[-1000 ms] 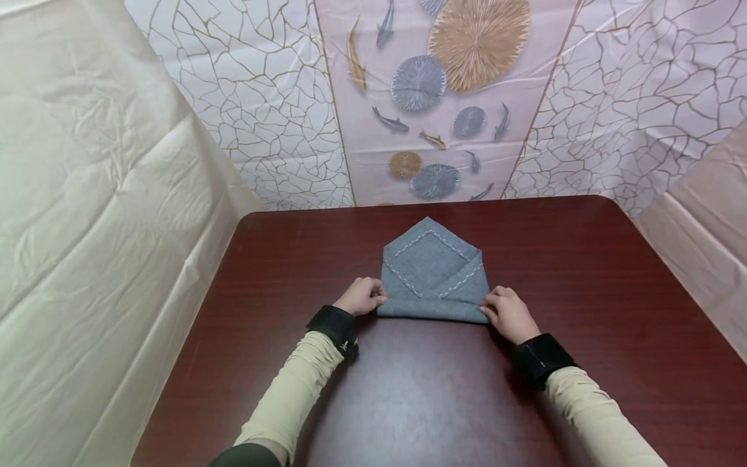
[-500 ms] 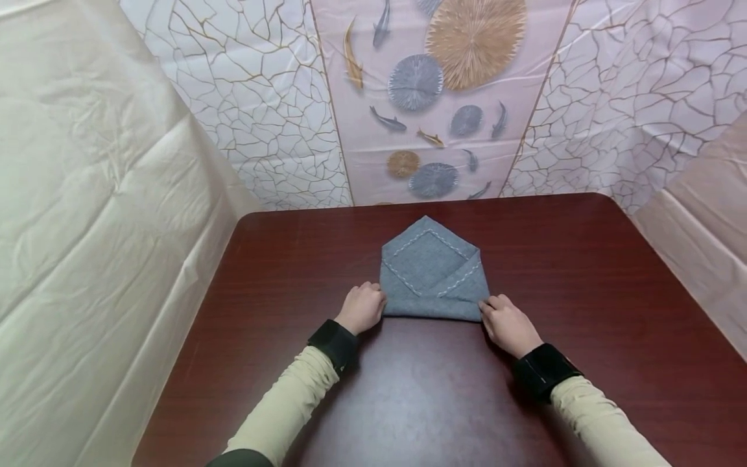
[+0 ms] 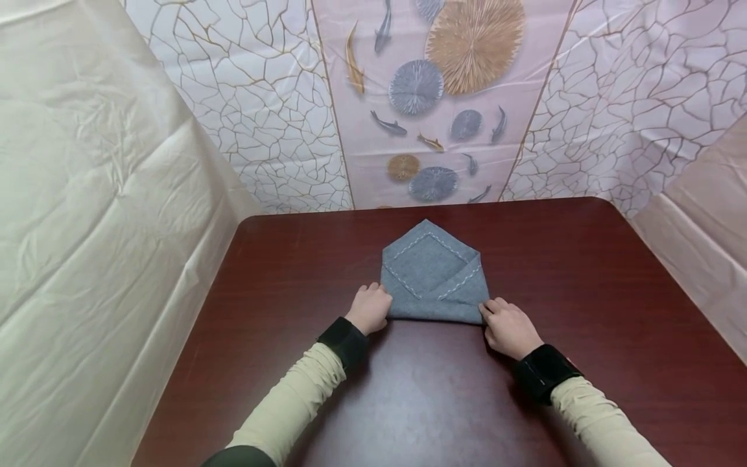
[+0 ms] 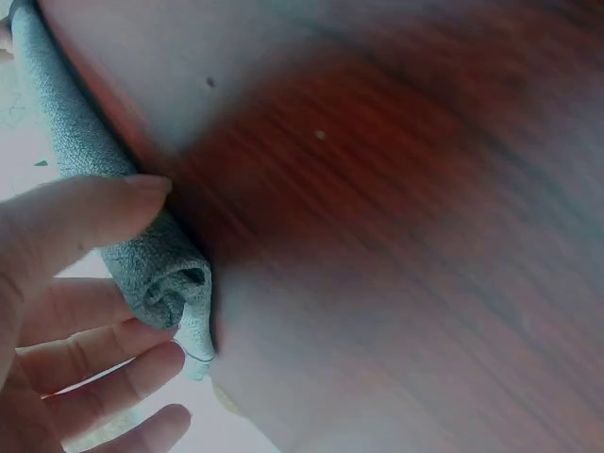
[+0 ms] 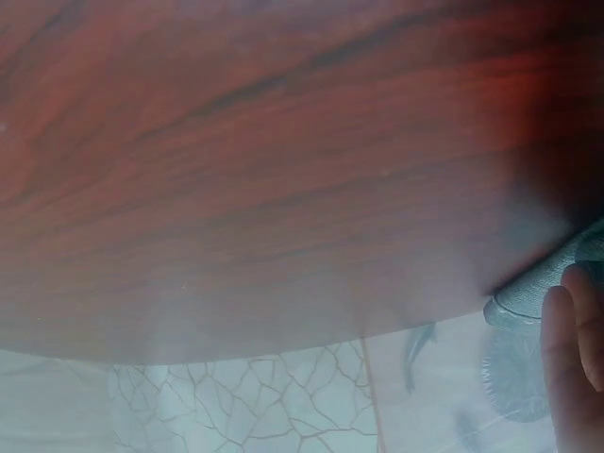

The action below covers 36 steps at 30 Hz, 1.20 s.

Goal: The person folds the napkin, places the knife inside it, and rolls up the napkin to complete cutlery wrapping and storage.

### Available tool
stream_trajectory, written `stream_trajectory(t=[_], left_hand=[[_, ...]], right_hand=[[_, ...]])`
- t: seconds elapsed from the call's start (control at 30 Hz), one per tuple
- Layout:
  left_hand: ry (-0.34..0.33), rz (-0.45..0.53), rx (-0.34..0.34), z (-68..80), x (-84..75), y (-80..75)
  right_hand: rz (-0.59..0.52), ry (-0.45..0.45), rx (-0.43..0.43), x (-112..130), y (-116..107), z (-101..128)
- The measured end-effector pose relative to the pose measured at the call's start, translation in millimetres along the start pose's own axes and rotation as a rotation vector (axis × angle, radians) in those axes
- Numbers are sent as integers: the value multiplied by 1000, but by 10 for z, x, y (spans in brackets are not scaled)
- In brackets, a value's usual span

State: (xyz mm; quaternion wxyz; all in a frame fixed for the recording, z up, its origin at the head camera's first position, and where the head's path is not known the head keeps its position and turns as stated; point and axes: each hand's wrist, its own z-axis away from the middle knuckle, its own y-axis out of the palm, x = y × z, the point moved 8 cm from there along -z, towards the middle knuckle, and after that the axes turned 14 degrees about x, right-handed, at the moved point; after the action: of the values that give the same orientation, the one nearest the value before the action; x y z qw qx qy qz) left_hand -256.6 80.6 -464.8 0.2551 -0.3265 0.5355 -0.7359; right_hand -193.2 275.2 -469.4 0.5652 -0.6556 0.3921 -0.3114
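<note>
A grey cloth [image 3: 433,275] with pale stitching lies on the dark red tabletop [image 3: 583,292], midway between the left and right edges and nearer the far edge than the near one. Its far end comes to a point, two flaps cross over its middle, and its near edge is rolled into a thick tube that runs from one hand to the other.

The left hand [image 3: 370,308] sits at the left end of that roll. In the left wrist view the thumb [image 4: 90,212] presses on top of the rolled end [image 4: 165,283] while the other fingers [image 4: 104,368] curl beneath and beside it, so the hand pinches the roll; the spiral of the fabric shows between them. The right hand [image 3: 510,327] sits at the right end of the roll. In the right wrist view only one fingertip [image 5: 566,368] shows, lying against the grey rolled end [image 5: 538,293] at the frame's right edge; from the head view the fingers are bent over that corner and grip it, with the knuckles raised.

Both forearms, in cream sleeves [image 3: 292,402] with black wrist bands [image 3: 345,338], reach in from the near edge and slant towards each other, the hands knuckles-up and low on the tabletop. Nothing that holds other things shows on the table.

Behind the far edge hangs a sheet [image 3: 432,97] printed with fish and round fans, flanked by crackle-patterned panels; plain cream sheeting [image 3: 87,227] stands along the left edge.
</note>
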Motion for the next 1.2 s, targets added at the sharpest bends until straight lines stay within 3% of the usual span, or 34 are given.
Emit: stream_trajectory(t=[0.27,0.37,0.5,0.67,0.83,1.0,1.2], left_hand=[[40,-86,-143,-1,-50,-43],[52,-79,-160,17,-50,-40],[71,28,-129,43,3,15],[93,209,-41,105,95,74],[110,256,28,155,120,131],[130,326,27,195,128,148],[170,516,10,254,195,175]], right_hand=[[7,0,6,20,8,2],[7,-5,23,33,20,12],[-23,-12,30,38,-2,47],[-109,-14,50,25,-25,99],[-155,-7,88,24,-10,125],[-283,63,124,-54,-11,148],[-421,57,107,-118,-49,178]])
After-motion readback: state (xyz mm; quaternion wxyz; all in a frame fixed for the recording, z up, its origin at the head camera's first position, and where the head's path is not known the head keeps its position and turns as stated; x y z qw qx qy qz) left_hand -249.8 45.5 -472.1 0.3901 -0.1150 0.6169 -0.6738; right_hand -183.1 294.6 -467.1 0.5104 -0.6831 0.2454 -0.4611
